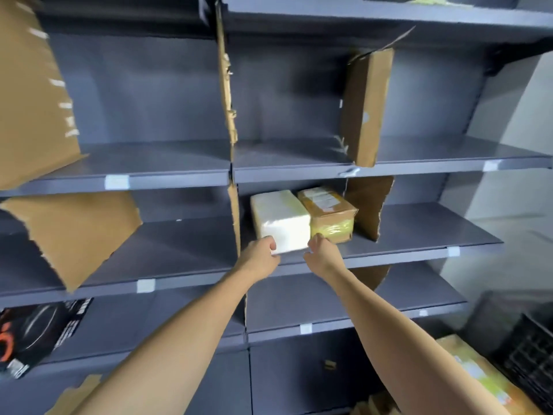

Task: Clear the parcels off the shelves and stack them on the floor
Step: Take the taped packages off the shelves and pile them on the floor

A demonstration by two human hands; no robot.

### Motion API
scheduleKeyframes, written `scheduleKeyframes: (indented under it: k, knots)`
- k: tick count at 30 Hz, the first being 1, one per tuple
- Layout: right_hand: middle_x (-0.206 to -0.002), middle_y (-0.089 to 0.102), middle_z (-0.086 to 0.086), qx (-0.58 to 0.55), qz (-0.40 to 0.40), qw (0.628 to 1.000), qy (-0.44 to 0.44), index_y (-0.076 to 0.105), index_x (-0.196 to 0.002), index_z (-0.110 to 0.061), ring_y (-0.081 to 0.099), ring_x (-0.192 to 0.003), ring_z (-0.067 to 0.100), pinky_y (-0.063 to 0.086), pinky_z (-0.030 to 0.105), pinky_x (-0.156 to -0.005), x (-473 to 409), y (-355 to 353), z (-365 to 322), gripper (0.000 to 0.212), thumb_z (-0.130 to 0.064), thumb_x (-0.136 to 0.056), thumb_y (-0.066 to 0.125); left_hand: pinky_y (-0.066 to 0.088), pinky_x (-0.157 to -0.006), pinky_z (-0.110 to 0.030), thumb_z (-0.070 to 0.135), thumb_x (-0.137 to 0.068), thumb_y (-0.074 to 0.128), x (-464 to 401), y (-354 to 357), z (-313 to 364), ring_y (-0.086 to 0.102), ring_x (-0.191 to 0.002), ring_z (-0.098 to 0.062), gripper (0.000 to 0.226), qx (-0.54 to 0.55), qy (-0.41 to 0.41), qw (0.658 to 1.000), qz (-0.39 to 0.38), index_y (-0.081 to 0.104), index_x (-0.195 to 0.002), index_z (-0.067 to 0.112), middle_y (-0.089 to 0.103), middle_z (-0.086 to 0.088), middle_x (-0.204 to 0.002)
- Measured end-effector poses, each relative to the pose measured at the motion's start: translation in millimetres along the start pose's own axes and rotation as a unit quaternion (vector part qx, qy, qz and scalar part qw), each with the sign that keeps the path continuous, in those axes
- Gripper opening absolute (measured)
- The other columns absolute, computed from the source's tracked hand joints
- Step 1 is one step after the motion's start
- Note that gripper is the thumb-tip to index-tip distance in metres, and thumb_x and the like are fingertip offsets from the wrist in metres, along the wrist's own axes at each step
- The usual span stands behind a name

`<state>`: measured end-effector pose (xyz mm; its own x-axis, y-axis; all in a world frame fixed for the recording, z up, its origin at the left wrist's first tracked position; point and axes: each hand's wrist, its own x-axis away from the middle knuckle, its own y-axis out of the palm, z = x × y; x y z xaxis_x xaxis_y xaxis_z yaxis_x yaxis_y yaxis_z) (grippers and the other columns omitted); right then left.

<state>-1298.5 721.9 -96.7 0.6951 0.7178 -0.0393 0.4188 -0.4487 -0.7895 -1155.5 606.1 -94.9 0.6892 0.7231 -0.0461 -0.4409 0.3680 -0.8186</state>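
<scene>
A white wrapped parcel point(281, 220) lies on the middle grey shelf point(419, 235), with a brown cardboard parcel point(329, 214) bound in yellow tape touching its right side. My left hand point(260, 256) grips the white parcel's lower left front corner. The fingers of my right hand point(321, 253) curl at its lower right front corner, in the gap beside the brown parcel. Both forearms reach up from the bottom of the view.
Torn cardboard dividers point(363, 112) stand between shelf bays. A black printed box point(39, 333) lies on a lower left shelf. At bottom right a brown parcel point(475, 375) sits by a black plastic crate point(532, 357).
</scene>
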Motion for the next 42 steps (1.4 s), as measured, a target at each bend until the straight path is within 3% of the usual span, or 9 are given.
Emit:
scheduleKeyframes:
  k: [6,9,15,19,24,30,32,36,42]
  knots:
    - [-0.126,0.053,0.015,-0.042,0.065,0.997,-0.026,0.045,-0.136,-0.009,0.062,-0.095,0.035,0.051,0.037,-0.076,-69.4,-18.3,6.3,0.048,-0.021,-0.091,0.056,0.046,-0.085,-0.034,0.034,-0.098,0.055,-75.6,-7.0,26.2,0.053,-0.113,-0.028,0.036,-0.048,-0.021,0.996,0.078,0.052,-0.129,0.015,0.048,-0.006,-0.133]
    - [-0.126,0.050,0.016,-0.048,0.070,0.995,-0.053,0.047,-0.128,-0.007,0.057,-0.104,0.036,0.049,0.037,-0.083,-100.4,-21.9,4.7,0.041,-0.025,-0.093,0.056,0.046,-0.094,-0.041,0.043,-0.097,0.053,-106.7,-7.6,26.4,0.050,-0.121,-0.034,0.051,-0.077,-0.086,0.988,0.106,0.045,-0.136,0.013,0.046,-0.012,-0.138]
    - [-0.117,0.063,0.018,-0.019,-0.029,0.998,-0.048,0.049,-0.125,-0.001,0.056,-0.113,0.036,0.046,0.037,-0.086,-156.7,-11.1,-4.0,0.049,-0.041,-0.096,0.052,0.050,-0.094,-0.038,0.063,-0.090,0.056,-140.8,3.3,20.3,0.053,-0.120,-0.033,0.094,0.067,-0.219,0.973,-0.001,0.018,-0.153,0.005,0.046,-0.016,-0.141]
    - [-0.113,0.066,0.013,0.078,-0.011,0.995,-0.054,0.055,-0.119,-0.005,0.062,-0.106,0.033,0.047,0.034,-0.078,-174.0,-3.4,-10.7,0.043,-0.042,-0.099,0.049,0.053,-0.096,-0.043,0.076,-0.064,0.070,-157.7,9.4,9.9,0.061,-0.112,-0.028,0.093,0.176,-0.260,0.949,0.006,0.052,-0.135,0.019,0.059,-0.005,-0.129]
    - [-0.128,0.060,0.014,0.099,-0.030,0.994,-0.030,0.049,-0.129,-0.002,0.059,-0.119,0.032,0.048,0.034,-0.088,-179.0,0.4,-21.8,0.039,-0.030,-0.103,0.046,0.055,-0.082,-0.036,0.057,-0.077,0.077,-158.4,10.8,10.8,0.068,-0.093,-0.025,0.037,0.244,-0.275,0.930,-0.004,0.066,-0.096,0.027,0.069,-0.004,-0.104]
    - [-0.124,0.062,0.017,-0.005,-0.033,0.999,-0.003,0.043,-0.130,0.001,0.059,-0.115,0.036,0.045,0.036,-0.082,-154.9,-3.5,-10.9,0.047,-0.036,-0.101,0.050,0.057,-0.088,-0.043,0.070,-0.038,0.083,-170.5,29.5,-17.0,0.067,-0.099,-0.023,0.104,0.262,-0.277,0.924,0.034,0.055,-0.125,0.021,0.067,0.001,-0.113]
    - [-0.109,0.065,0.015,-0.021,-0.029,0.999,-0.002,0.051,-0.123,0.001,0.063,-0.105,0.034,0.046,0.033,-0.073,-142.5,-10.9,-5.6,0.046,-0.038,-0.098,0.056,0.054,-0.090,-0.038,0.066,-0.043,0.085,-142.7,18.2,6.6,0.065,-0.103,-0.022,0.102,0.258,-0.267,0.928,0.026,0.051,-0.126,0.017,0.064,0.002,-0.115]
    - [-0.088,0.061,0.007,-0.032,-0.005,0.999,0.013,0.057,-0.099,-0.007,0.060,-0.083,0.027,0.047,0.033,-0.067,-108.7,-24.4,2.8,0.033,-0.039,-0.091,0.066,0.050,-0.085,-0.033,0.047,-0.068,0.086,-104.1,12.5,25.6,0.062,-0.098,-0.020,0.067,0.290,-0.236,0.927,0.015,0.055,-0.117,0.013,0.065,-0.002,-0.113]
    - [-0.088,0.060,0.005,-0.035,0.045,0.998,0.038,0.055,-0.095,-0.011,0.059,-0.083,0.028,0.042,0.032,-0.064,-30.9,-28.9,6.3,0.034,-0.042,-0.088,0.068,0.058,-0.085,-0.046,0.049,-0.056,0.089,-33.5,14.4,27.7,0.067,-0.092,-0.028,0.085,0.316,-0.223,0.921,0.054,0.045,-0.119,0.011,0.065,-0.008,-0.107]
